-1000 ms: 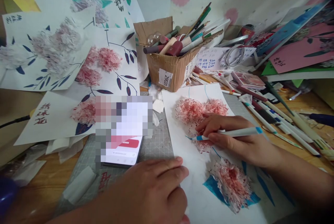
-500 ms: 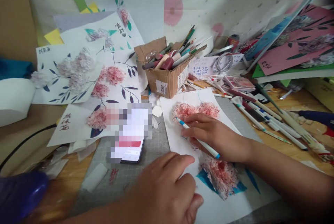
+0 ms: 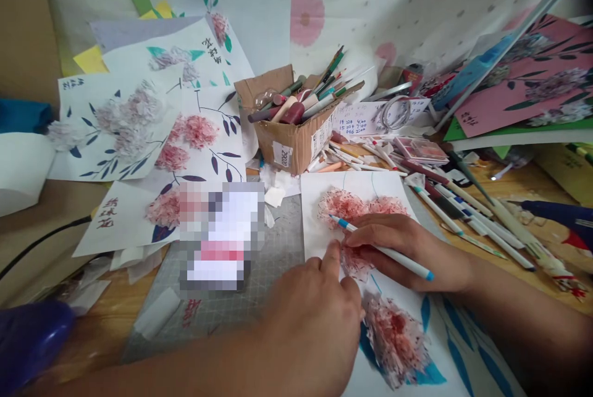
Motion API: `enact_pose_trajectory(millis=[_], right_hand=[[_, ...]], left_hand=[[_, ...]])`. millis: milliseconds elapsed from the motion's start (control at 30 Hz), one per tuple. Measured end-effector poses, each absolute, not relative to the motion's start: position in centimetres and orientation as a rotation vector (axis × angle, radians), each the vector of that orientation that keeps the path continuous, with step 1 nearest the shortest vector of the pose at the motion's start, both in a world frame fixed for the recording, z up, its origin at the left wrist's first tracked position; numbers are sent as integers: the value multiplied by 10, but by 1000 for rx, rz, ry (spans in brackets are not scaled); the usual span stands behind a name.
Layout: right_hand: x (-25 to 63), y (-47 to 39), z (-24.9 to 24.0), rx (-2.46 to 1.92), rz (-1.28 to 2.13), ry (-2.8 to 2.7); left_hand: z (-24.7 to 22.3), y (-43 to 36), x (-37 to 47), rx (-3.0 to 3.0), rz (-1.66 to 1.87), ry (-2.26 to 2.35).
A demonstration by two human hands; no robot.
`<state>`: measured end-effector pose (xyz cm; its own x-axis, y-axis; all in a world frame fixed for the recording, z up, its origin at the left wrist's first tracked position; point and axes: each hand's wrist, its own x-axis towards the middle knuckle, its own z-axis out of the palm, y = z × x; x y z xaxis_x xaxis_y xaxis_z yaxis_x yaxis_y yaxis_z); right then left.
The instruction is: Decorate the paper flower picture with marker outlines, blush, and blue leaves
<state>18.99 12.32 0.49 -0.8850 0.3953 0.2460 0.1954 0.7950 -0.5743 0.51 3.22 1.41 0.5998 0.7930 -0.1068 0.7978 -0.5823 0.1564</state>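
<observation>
Closed around a white felt-tip pen (image 3: 403,259) with blue ends, my right hand (image 3: 412,242) rests over a white sheet (image 3: 311,233). The pen's blue tip points left, close to a pink crumpled-paper flower (image 3: 340,202). My left hand (image 3: 315,310) holds nothing visible; its index finger is stretched out to the sheet, below the pen tip, and its other fingers are bent. A second pink flower (image 3: 396,202) and a third one (image 3: 356,261) lie partly under my right hand. Nearer me is a larger flower (image 3: 398,338) with blue painted leaves (image 3: 461,363).
Left of the sheet, a blurred-out phone (image 3: 227,224) lies on a grey cutting mat (image 3: 282,230). Behind stands a cardboard box (image 3: 290,144) of pens. Several loose pens (image 3: 463,205) lie at right, finished flower pictures (image 3: 125,119) at left. A glue gun (image 3: 556,208) sits far right.
The sheet has shifted right and towards me, and more blue leaves show. My right hand has moved right with the pen. My left hand's index finger now reaches forward onto the sheet.
</observation>
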Motion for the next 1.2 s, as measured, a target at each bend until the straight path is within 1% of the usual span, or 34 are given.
enact_pose_trajectory(millis=[167,400,500,700,933,1200], right_hand=[[197,120,12,-499,880,-2542],[193,126,4,-803,1166,-1931],[184,129,-2,-914,1311,-1794],[176,129,2,-975,1367,-1867],[170,128,8,-929,1214,-2132],[173,129,11,-882,1183,-2230]], left_hand=[[5,29,6,2518,23,1293],[-8,29,0,2775,140,1150],[-11,28,-1,2839,177,1137],[-13,28,-1,2876,126,1088],[-7,30,-1,2842,112,1048],[-7,32,-1,2819,103,1028]])
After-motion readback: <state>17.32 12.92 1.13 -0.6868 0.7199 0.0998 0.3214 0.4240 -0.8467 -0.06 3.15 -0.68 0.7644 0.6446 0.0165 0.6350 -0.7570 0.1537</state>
